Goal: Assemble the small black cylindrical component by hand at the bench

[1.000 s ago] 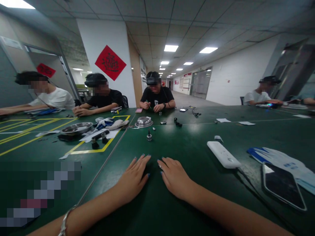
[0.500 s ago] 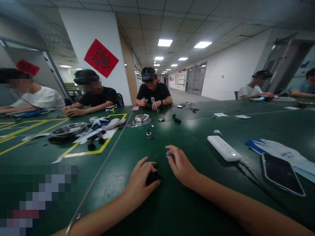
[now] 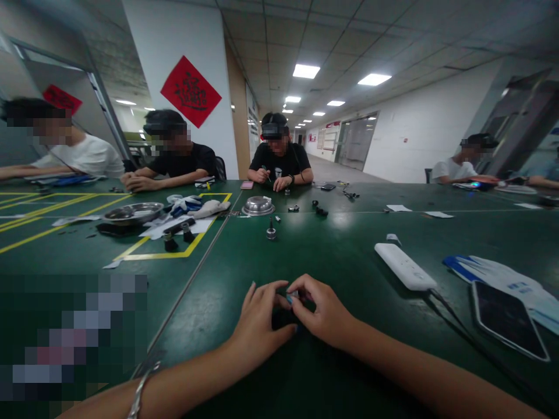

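My left hand (image 3: 261,314) curls its thumb and fingers around a black part (image 3: 282,318), mostly hidden in the grip and in shadow. Close against its fingertips, my right hand (image 3: 321,308) pinches a small shiny metal piece (image 3: 293,295) between thumb and fingers. Whether that piece touches the black part I cannot tell. Farther up the table, a small metal fitting with a dark pointed tip (image 3: 271,231) stands upright. A little metal cylinder (image 3: 278,219) lies just behind it.
An upturned metal bowl (image 3: 257,206) sits ahead; a metal dish (image 3: 133,213) and black cone-shaped parts (image 3: 170,242) lie left. To the right are a white power strip (image 3: 404,266), a phone (image 3: 509,320) and gloves (image 3: 510,285). Several people sit around the table.
My right hand has come down and left, bringing the metal piece up to my left hand, which keeps the black part. The camera view has shifted slightly.
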The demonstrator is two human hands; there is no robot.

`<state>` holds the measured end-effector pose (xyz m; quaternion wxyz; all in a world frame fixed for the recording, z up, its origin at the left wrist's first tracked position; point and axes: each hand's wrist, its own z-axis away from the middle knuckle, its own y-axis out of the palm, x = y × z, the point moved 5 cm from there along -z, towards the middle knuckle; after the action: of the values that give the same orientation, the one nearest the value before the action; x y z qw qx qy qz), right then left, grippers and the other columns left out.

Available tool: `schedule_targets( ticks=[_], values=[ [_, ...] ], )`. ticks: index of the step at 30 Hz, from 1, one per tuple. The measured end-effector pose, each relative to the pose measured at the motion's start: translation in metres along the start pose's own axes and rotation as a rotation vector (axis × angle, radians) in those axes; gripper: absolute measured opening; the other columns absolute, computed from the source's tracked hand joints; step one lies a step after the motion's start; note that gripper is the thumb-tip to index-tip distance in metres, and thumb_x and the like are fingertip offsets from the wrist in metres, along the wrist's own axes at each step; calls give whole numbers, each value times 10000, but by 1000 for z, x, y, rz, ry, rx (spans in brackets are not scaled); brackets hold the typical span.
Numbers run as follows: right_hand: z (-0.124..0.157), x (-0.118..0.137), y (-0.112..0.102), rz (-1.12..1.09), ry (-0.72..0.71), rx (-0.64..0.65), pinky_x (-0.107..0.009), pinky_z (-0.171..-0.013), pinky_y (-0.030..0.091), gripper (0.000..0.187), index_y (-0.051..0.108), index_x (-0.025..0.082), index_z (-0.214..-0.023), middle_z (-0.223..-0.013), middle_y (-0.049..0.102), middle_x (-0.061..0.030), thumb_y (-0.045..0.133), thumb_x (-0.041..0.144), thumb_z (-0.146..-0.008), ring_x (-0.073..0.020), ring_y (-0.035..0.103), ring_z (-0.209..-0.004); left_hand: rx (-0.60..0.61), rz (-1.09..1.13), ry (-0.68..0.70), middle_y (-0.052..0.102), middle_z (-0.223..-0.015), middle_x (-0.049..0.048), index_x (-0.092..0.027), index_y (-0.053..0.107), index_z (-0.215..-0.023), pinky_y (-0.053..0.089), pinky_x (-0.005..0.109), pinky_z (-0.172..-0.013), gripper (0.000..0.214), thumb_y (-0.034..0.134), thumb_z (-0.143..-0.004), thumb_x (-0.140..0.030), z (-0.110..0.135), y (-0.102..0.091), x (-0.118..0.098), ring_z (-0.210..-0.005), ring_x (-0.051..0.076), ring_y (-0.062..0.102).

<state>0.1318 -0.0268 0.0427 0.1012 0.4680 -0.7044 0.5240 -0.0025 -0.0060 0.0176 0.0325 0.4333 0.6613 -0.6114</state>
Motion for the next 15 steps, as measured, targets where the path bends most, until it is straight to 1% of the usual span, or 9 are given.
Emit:
schedule_targets(
  ticks=[1,4,7,10,12,15],
  values=[
    [0,3,0,12,-45,36,-238,-680,419,119,527,178,-939,-826,567,-15,501,168,-823,-121,529,-736,0,-1,1,584,-1171,54,-257,399,-1244,107,599,-1083,651,670,-654,-295,0,0,0,-1173,282,472],
    [-1,14,1,107,-167,130,-263,-743,408,115,559,181,-921,-848,569,-21,508,155,-821,-136,523,-797,12,3,-3,563,-1211,68,-252,366,-1261,111,584,-1089,667,654,-661,-287,0,1,1,-1195,281,457],
    [-2,19,0,181,-196,129,-289,-790,399,112,570,176,-915,-902,564,-45,508,166,-823,-159,513,-870,23,20,-5,544,-1235,75,-254,382,-1249,147,578,-1083,656,649,-650,-258,-1,1,-1,-1188,290,461],
    [-1,20,0,166,-221,162,-299,-833,381,219,558,188,-1035,-991,573,-54,485,155,-831,-164,506,-934,8,49,9,530,-1246,80,-255,401,-1234,224,555,-1063,629,644,-654,-257,-1,0,-3,-1182,293,461],
    [-1,19,0,157,-232,181,-306,-836,368,267,538,201,-1097,-1001,585,-48,469,156,-843,-163,508,-932,-6,76,15,511,-1264,86,-254,394,-1236,281,526,-1042,627,639,-659,-252,-1,0,-2,-1189,290,453],
    [-1,18,-3,164,-241,159,-320,-839,343,253,540,201,-1082,-964,597,-41,486,165,-837,-163,513,-906,3,124,2,516,-1248,95,-240,340,-1268,345,476,-1010,668,629,-666,-230,-1,2,-1,-1174,269,473]
  ],
)
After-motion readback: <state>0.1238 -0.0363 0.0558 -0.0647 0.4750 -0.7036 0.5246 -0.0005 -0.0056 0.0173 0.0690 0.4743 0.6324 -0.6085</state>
